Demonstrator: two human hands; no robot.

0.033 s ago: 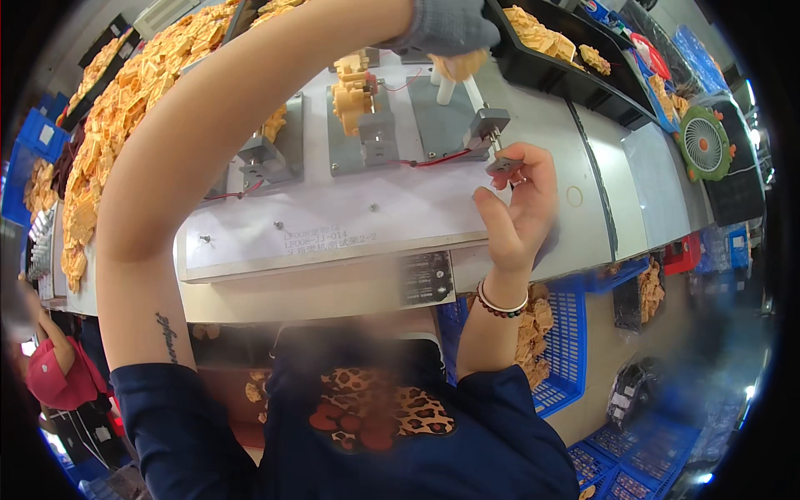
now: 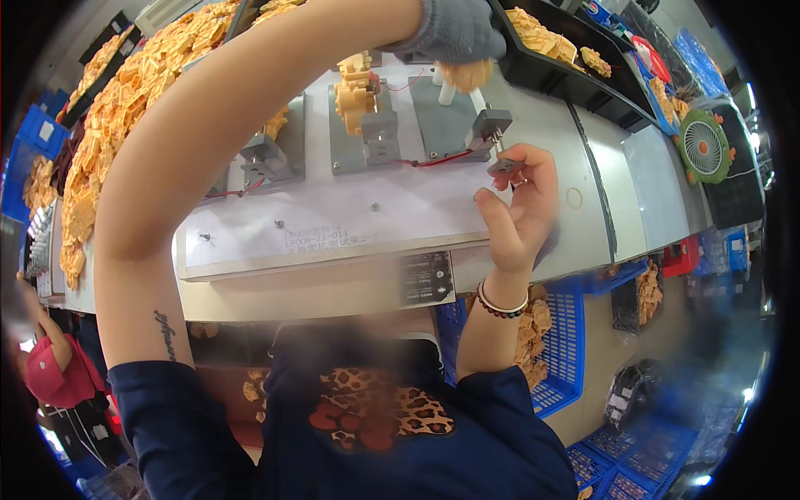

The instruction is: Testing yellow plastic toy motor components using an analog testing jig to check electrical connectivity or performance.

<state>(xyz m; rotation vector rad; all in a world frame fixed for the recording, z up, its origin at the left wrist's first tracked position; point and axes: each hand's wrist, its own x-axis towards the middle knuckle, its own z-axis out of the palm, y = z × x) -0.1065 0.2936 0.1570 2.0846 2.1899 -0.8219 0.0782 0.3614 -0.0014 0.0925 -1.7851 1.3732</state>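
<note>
My left hand, in a grey knitted glove, reaches across the top of the view. Its fingers are mostly hidden, closed over a yellow plastic part above white posts on the rightmost grey test fixture. Bare and palm up, my right hand hooks its curled fingers on the grey handle of that fixture's metal clamp; the thumb stands apart. To the left, another fixture carries a yellow geared part. Behind my left arm, a further fixture is partly covered.
Yellow parts are heaped at the left. A black tray holds more at the back right, near a green fan. Red wires run between fixtures. A blue basket stands below the table's front edge.
My left hand has shifted slightly right and toward me with the yellow part. The right hand stays at the clamp handle.
</note>
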